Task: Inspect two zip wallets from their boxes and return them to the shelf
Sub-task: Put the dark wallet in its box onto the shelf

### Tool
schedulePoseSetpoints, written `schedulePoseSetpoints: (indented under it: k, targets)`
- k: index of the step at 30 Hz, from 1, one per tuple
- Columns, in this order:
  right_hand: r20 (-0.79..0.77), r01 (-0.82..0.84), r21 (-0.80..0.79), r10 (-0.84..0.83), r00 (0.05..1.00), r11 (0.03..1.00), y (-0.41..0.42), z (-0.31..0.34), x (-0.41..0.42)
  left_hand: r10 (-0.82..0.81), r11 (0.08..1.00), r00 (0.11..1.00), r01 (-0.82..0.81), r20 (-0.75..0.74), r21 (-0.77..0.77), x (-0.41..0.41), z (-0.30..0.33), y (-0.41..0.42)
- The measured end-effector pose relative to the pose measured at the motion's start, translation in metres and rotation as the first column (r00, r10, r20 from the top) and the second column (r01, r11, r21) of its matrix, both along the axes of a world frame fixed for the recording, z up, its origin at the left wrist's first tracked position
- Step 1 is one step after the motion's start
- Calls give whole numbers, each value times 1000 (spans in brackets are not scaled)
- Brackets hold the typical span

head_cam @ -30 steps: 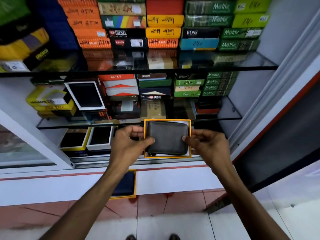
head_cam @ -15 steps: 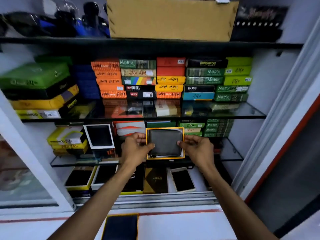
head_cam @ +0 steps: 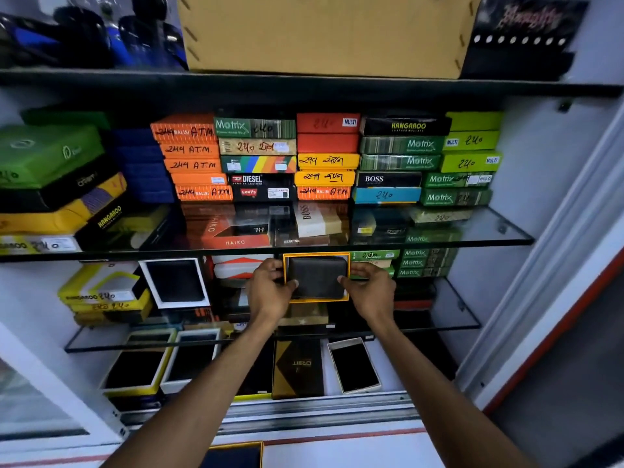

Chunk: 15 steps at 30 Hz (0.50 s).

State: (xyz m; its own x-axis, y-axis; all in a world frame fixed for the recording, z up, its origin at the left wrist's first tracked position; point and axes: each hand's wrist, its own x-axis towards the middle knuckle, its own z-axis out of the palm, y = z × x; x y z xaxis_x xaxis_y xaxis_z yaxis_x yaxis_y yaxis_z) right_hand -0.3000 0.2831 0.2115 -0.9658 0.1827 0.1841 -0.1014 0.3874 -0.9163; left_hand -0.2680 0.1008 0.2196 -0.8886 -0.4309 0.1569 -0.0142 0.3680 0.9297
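Nearest, at 6 o'clock on the white ledge: a dark tray with a yellow rim (head_cam: pixel 233 456), partly cut off by the frame edge. Bottom shelf behind it: open boxes with dark wallets, one white-rimmed (head_cam: pixel 354 364) at 5 o'clock of the hands. Mid frame: left hand (head_cam: pixel 270 292) grips the left edge of the yellow-rimmed box (head_cam: pixel 315 300), thumb over the dark zip wallet (head_cam: pixel 317 276) seated inside; right hand (head_cam: pixel 369 292) grips the right edge, thumb on the wallet too. The box is held face-up in front of the middle glass shelf (head_cam: pixel 456 324). Farther, at 12 o'clock: stacked boxes, orange ATM stack (head_cam: pixel 189 157), Motrix green boxes (head_cam: pixel 401 153). Top: a cardboard box (head_cam: pixel 320 32).
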Motion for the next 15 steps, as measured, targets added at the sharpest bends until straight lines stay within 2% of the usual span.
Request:
schedulePoseSetpoints:
  k: [15]
  targets:
    - [-7, -41, -4, 41, 999, 999, 5, -20, -19, -32, 999, 999, 32, 16, -6, -17, -16, -5]
